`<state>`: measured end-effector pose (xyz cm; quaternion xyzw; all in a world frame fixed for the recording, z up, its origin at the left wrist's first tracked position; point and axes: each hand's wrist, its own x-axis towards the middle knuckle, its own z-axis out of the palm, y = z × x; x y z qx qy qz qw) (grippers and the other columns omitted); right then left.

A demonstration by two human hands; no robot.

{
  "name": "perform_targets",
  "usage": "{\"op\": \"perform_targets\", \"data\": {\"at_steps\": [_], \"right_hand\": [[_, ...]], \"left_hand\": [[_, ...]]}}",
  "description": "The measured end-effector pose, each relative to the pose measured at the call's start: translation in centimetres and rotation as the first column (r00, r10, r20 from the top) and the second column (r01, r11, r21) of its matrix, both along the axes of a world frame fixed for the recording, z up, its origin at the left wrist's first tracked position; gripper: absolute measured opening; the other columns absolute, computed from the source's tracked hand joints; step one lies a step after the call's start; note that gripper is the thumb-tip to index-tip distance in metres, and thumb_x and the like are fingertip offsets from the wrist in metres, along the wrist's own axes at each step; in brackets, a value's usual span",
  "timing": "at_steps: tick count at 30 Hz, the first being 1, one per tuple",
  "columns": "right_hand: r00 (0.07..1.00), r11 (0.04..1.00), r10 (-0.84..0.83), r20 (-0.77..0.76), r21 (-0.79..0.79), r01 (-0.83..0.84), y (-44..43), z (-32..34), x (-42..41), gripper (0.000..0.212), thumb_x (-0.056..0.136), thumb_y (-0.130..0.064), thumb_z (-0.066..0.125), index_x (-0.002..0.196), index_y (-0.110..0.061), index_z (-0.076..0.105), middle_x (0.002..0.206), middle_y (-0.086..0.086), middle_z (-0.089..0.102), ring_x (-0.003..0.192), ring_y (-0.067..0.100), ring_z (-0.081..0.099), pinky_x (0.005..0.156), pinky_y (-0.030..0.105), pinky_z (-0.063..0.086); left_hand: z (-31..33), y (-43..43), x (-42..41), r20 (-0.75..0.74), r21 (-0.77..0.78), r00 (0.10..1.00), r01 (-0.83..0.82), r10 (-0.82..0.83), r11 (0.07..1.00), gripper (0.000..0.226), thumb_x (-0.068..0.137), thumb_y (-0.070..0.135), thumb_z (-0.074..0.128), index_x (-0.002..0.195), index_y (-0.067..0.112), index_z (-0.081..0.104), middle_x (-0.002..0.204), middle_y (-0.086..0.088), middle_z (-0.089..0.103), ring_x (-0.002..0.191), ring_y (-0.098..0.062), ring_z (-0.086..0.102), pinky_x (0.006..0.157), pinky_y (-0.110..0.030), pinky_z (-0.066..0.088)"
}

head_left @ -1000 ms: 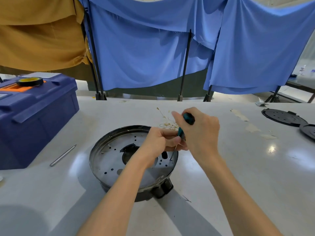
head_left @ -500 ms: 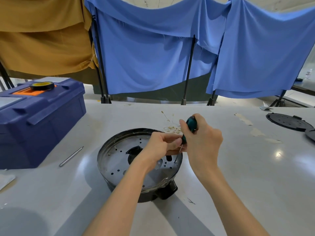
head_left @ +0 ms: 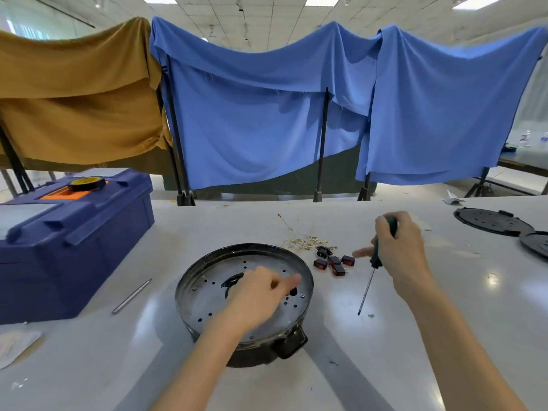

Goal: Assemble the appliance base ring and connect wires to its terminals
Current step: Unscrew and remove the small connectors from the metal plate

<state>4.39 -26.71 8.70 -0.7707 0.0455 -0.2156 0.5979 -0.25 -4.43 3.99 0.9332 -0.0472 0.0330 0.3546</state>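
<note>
lifted away from the base ring — right hand gripping screwdriver; left hand relaxed, empty, over it.

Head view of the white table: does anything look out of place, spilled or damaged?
Nothing looks damaged. Thin yellowish wires lie in a loose tangle beyond the round dark metal appliance base, with small black-and-red switches scattered beside them. A thin grey metal rod lies alone near the blue plastic toolbox.

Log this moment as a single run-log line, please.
left hand: over base ring | right hand: grips screwdriver, tip off ring, right of it | red switches and wires: loose on table
</note>
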Motion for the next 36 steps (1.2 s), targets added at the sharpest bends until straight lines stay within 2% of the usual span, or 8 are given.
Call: {"op": "perform_targets", "data": {"at_steps": [2,5,8,16,24,29,33,36], "right_hand": [[0.983,0.997,0.081,-0.167,0.016,-0.08,0.6,-2.2,0.2,0.012,0.099,-0.012,0.042,0.095,-0.004,0.05,0.076,0.015,0.05,0.047,0.028,0.065,0.048,0.031,0.04],[0.935,0.982,0.185,-0.302,0.078,-0.17,2.2,-5.4,-0.1,0.017,0.092,-0.003,0.054,0.077,0.0,0.051,0.062,0.014,0.043,0.027,0.019,0.045,0.051,0.044,0.051],[0.882,0.951,0.287,-0.374,0.222,-0.215,3.4,-7.6,-0.3,0.014,0.09,-0.002,0.062,0.08,0.001,0.052,0.054,0.009,0.039,0.028,0.014,0.031,0.046,0.034,0.055],[0.822,0.894,0.339,-0.459,0.43,-0.129,4.3,-8.5,-0.8,0.014,0.092,-0.004,0.061,0.088,0.009,0.059,0.053,0.013,0.05,0.028,0.017,0.031,0.042,0.03,0.053],[0.787,0.88,0.38,-0.486,0.453,-0.145,4.0,-8.2,-1.0,0.021,0.091,-0.006,0.064,0.097,0.013,0.061,0.067,0.023,0.063,0.027,0.017,0.037,0.039,0.029,0.05],[0.725,0.851,0.477,-0.496,0.468,-0.24,4.6,-7.8,-1.2,0.028,0.091,-0.014,0.066,0.102,0.011,0.06,0.081,0.028,0.071,0.037,0.021,0.043,0.044,0.03,0.054],[0.681,0.812,0.555,-0.477,0.489,-0.319,5.2,-7.7,-1.5,0.041,0.09,-0.023,0.067,0.108,0.012,0.058,0.098,0.038,0.065,0.038,0.021,0.048,0.047,0.032,0.056],[0.658,0.78,0.599,-0.456,0.517,-0.352,5.6,-7.8,-1.7,0.049,0.088,-0.03,0.068,0.11,0.012,0.055,0.1,0.037,0.066,0.033,0.018,0.043,0.05,0.034,0.058]], "left_hand": [[-0.5,-1.0,-0.9,0.022,0.229,1.0,0.004,-0.009,0.973,0.085,0.061,0.094,0.02,0.058,0.016,0.053,0.06,-0.003,0.05,0.06,-0.016,0.044,0.06,-0.032,0.037],[-1.1,-2.5,-2.0,0.08,0.619,0.995,0.001,-0.064,0.786,0.084,0.063,0.092,0.033,0.086,0.017,0.064,0.096,0.0,0.053,0.098,-0.02,0.041,0.088,-0.036,0.034],[-1.6,-3.4,-2.7,0.143,0.633,0.985,-0.018,-0.093,0.774,0.06,0.08,0.07,0.052,0.095,0.013,0.062,0.105,-0.001,0.048,0.104,-0.022,0.04,0.088,-0.033,0.03],[-1.4,-3.5,-2.7,0.264,0.645,0.954,-0.064,-0.144,0.761,0.026,0.101,0.028,0.043,0.108,0.009,0.06,0.114,-0.001,0.047,0.11,-0.018,0.041,0.066,-0.032,0.031],[4.7,-1.1,-1.4,0.442,0.356,0.897,-0.166,-0.009,0.919,0.036,0.094,0.045,0.051,0.077,0.013,0.055,0.083,0.005,0.045,0.075,-0.013,0.045,0.063,-0.03,0.039],[7.6,0.2,-1.1,0.481,0.03,0.871,-0.128,0.098,0.991,0.041,0.088,0.038,0.064,0.054,0.023,0.046,0.065,0.006,0.047,0.059,-0.009,0.043,0.054,-0.022,0.028],[8.4,1.2,-1.2,0.476,-0.274,0.856,-0.073,0.201,0.959,0.036,0.085,0.033,0.069,0.054,0.015,0.062,0.059,-0.002,0.059,0.056,-0.014,0.054,0.054,-0.017,0.041],[8.7,1.8,-1.2,0.322,-0.561,0.908,-0.044,0.267,0.827,0.028,0.085,0.032,0.071,0.07,0.008,0.073,0.072,-0.011,0.071,0.062,-0.023,0.067,0.062,-0.033,0.055]]}}
